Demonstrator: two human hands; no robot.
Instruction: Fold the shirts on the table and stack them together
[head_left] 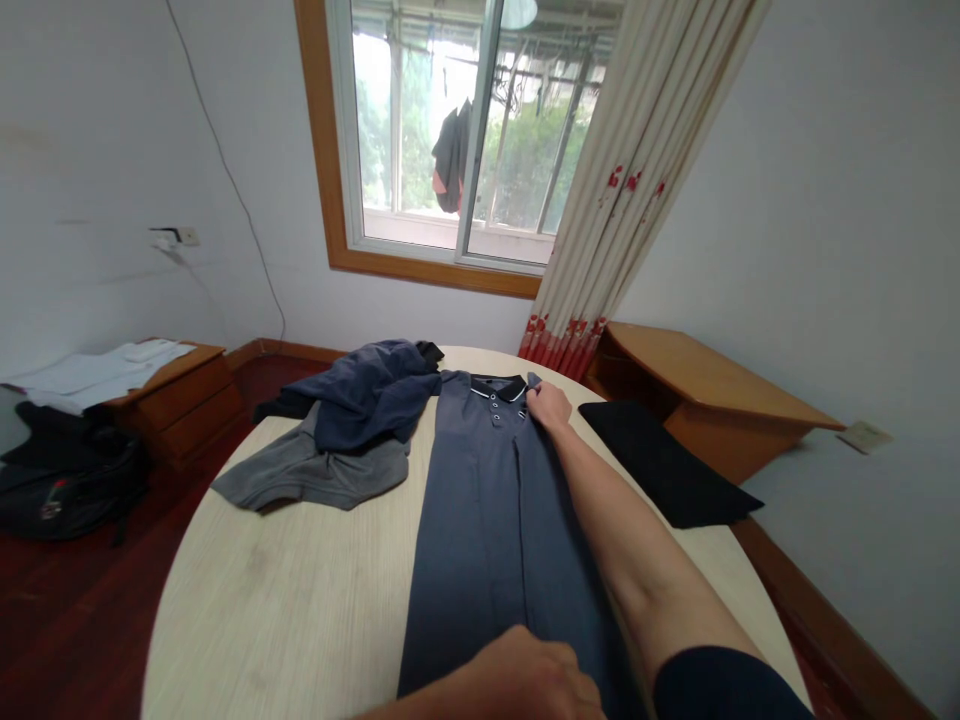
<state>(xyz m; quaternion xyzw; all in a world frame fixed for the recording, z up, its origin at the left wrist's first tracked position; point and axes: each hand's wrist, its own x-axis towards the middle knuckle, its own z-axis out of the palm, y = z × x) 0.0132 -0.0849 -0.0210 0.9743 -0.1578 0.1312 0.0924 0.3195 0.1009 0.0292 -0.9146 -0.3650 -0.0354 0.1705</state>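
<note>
A grey-blue polo shirt (465, 500) with a black, white-edged collar lies lengthwise on the round table, its right side folded inward over the front. My right hand (549, 405) reaches to the far end and pinches the shirt by the shoulder beside the collar. Close to me, my left hand (529, 678) is closed on the lower part of the shirt; its fingertips are hidden under the hand. To the left lies a crumpled heap of clothes, a dark navy garment (375, 385) over a grey one (322, 470).
The pale wooden round table (247, 600) carries a flat black cloth (660, 460) at its right edge. A wooden desk (720, 375) stands behind it. Beyond are a patterned curtain (637, 170) and a window. At left are a drawer cabinet (187, 400) with papers and a black bag (71, 480).
</note>
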